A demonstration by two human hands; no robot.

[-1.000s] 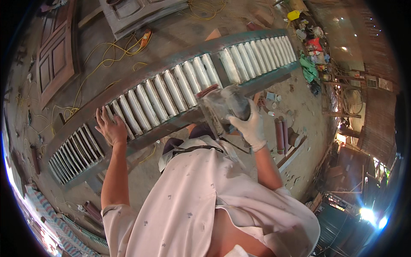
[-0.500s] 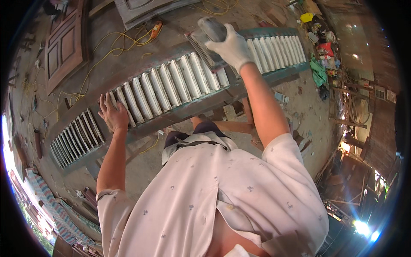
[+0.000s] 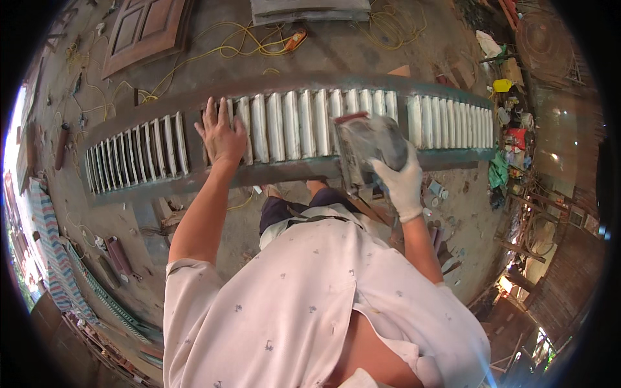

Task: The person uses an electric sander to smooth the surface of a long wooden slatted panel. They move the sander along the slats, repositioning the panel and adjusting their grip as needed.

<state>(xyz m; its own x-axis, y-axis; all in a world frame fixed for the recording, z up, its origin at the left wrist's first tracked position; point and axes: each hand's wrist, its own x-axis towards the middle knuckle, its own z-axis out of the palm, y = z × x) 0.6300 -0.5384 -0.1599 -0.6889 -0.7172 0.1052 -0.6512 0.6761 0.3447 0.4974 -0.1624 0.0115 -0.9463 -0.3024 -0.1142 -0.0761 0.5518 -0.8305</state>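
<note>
A long brown louvred wooden panel, with three sets of whitish slats, lies across the space in front of me. My left hand is bare and rests flat on it, fingers spread, over the divider between the left and middle slats. On my right hand is a white glove. Its fingers are wrapped round the grey body of a sander, smeared by motion. The sander's flat rectangular pad lies over the right part of the middle slats and the near rail. Whether the pad touches the wood I cannot tell.
Beyond the panel lie a panelled wooden door, a grey board and a yellow cable with an orange end. Clutter with a green bag lines the right side. A striped sheet hangs at the left.
My right hand has drawn the sander from the panel's far edge back toward me. The left hand stays on the panel, while the whole view has turned.
</note>
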